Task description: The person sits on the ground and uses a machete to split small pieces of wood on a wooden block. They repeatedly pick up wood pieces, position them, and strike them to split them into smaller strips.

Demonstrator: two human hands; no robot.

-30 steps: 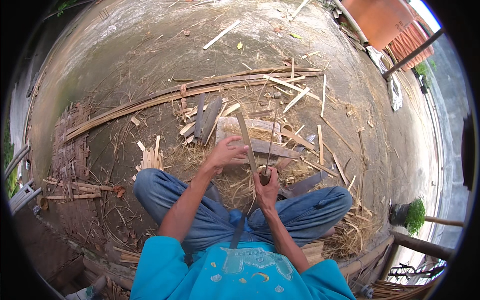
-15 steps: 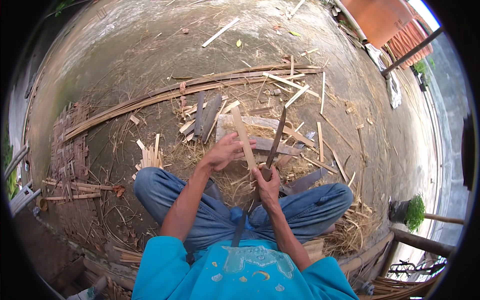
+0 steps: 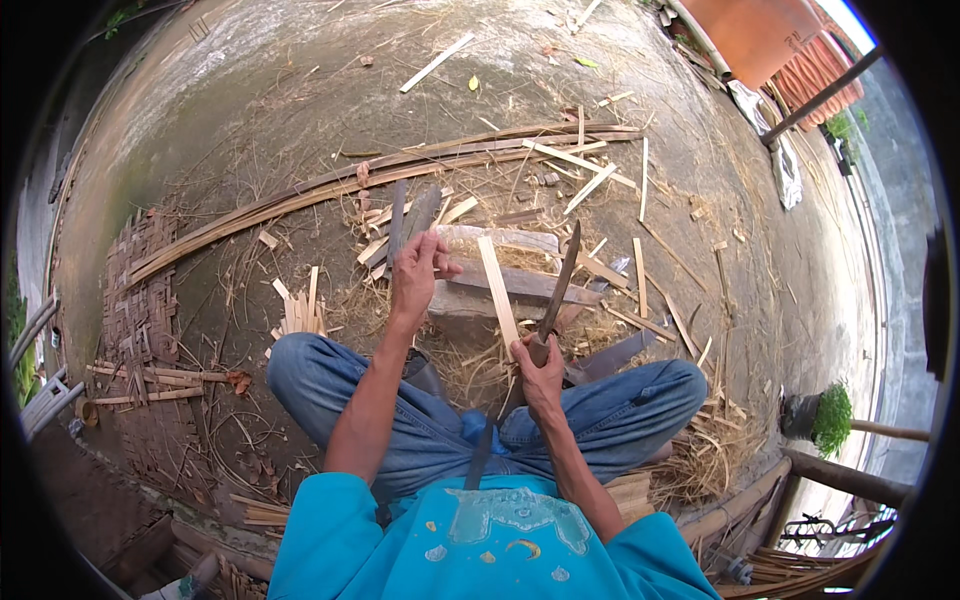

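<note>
So there's a long bundle of split bamboo strips [image 3: 380, 170] curving across the concrete ground in the upper middle, loose pale offcuts scattered all around it. A flat woven bamboo mat [image 3: 140, 310] lies at the left edge. A small green potted plant [image 3: 820, 415] sits at the lower right, and an orange wall [image 3: 760, 30] fills the top right corner
</note>
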